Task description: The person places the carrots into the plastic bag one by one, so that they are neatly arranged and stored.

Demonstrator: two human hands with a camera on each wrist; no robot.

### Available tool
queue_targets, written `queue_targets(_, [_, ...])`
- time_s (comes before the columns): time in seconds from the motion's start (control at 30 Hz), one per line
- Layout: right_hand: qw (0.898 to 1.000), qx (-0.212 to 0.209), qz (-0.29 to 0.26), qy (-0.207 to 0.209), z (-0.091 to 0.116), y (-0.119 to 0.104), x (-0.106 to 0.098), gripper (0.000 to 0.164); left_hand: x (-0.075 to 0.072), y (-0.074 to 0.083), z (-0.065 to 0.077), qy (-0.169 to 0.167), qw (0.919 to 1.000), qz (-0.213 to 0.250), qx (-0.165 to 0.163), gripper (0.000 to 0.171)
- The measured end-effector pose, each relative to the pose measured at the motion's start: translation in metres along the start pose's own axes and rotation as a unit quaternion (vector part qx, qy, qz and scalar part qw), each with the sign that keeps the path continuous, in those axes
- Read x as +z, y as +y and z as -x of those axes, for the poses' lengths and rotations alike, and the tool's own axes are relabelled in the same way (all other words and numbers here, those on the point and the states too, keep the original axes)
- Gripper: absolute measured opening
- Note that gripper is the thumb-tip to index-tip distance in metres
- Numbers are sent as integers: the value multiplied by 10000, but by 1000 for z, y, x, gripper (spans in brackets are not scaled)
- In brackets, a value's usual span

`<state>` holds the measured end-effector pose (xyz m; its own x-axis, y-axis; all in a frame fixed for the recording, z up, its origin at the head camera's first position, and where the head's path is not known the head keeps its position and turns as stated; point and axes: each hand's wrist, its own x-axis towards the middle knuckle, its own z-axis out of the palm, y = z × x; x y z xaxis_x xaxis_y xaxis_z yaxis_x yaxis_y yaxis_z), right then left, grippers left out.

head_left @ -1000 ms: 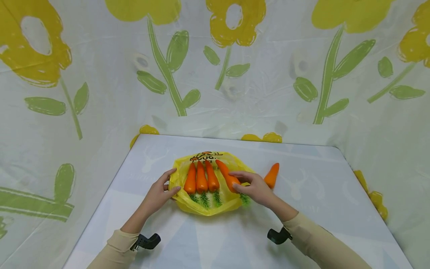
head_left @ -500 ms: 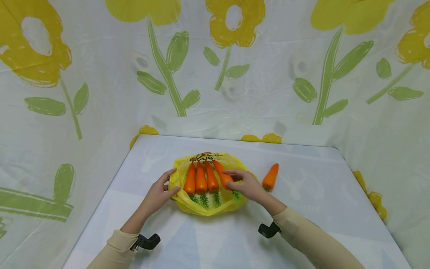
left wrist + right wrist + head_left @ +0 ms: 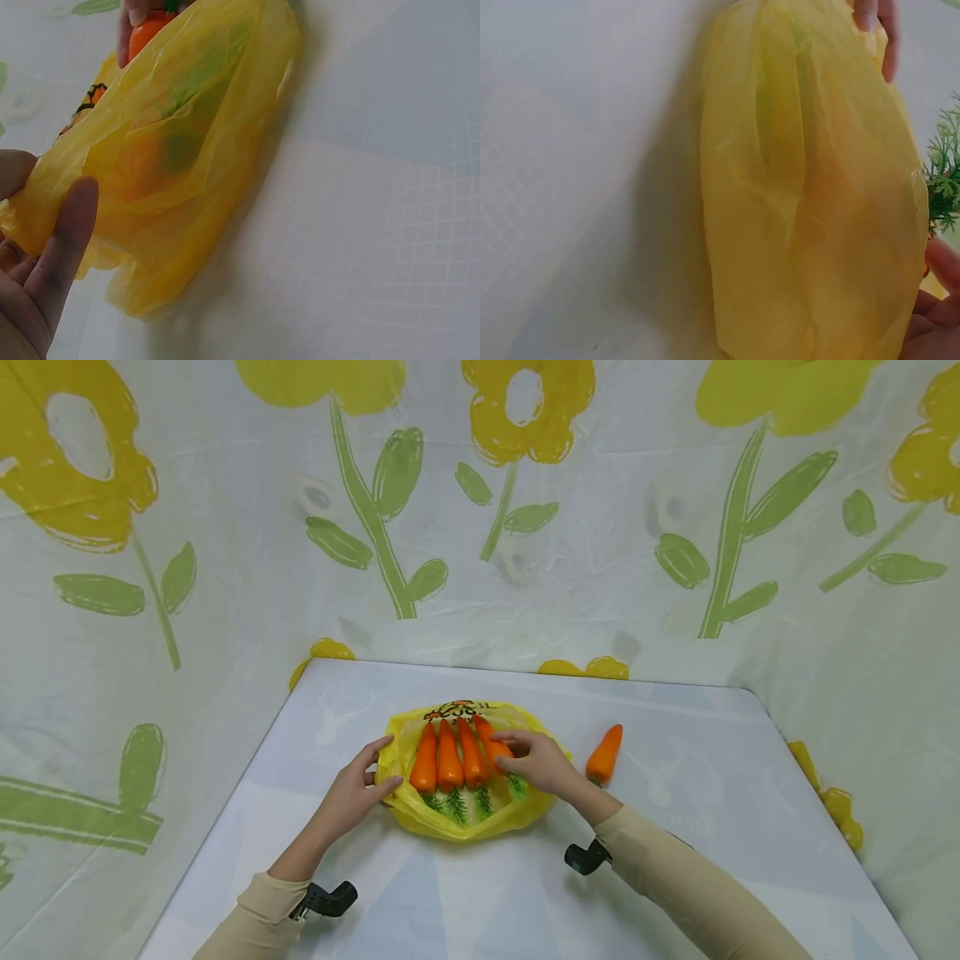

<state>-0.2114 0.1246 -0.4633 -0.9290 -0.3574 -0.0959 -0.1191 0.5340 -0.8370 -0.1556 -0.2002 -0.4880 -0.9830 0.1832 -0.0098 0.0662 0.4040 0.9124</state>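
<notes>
A yellow plastic bag (image 3: 465, 828) lies spread open at the middle of the table, with dark print on its far side. My left hand (image 3: 362, 787) grips its left edge, thumb in front, as the left wrist view of the bag (image 3: 187, 180) also shows. Three orange carrots with green tops, one of them the middle carrot (image 3: 450, 764), lie side by side in the bag. Just right of them, my right hand (image 3: 536, 763) holds another carrot (image 3: 486, 735) between thumb and fingers, over the bag. Its feathery top (image 3: 945, 169) shows in the right wrist view.
A single carrot (image 3: 604, 755) lies on the pale table (image 3: 675, 877) to the right of the bag. Behind the table hangs a curtain (image 3: 600, 568) printed with yellow flowers. Each wrist wears a black camera mount (image 3: 330, 900).
My right hand has moved left with its carrot, bringing it close against the row of three carrots in the bag. My left hand has stayed at the bag's edge.
</notes>
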Motion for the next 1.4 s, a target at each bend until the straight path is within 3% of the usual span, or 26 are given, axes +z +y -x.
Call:
queue_targets(0.47, [9992,20,395,79,-14,-1,8,36,0,-3,0,-86,9999,33,74,71])
queue_targets(0.87, [9965,53,830,-122,-22,2,9,39,1,-3,-1,-97,9999,90,40,71])
queue_targets(1.4, [9972,-182,689,-216,-15,14,23,40,-3,2,1,-74,9998,140,70,72])
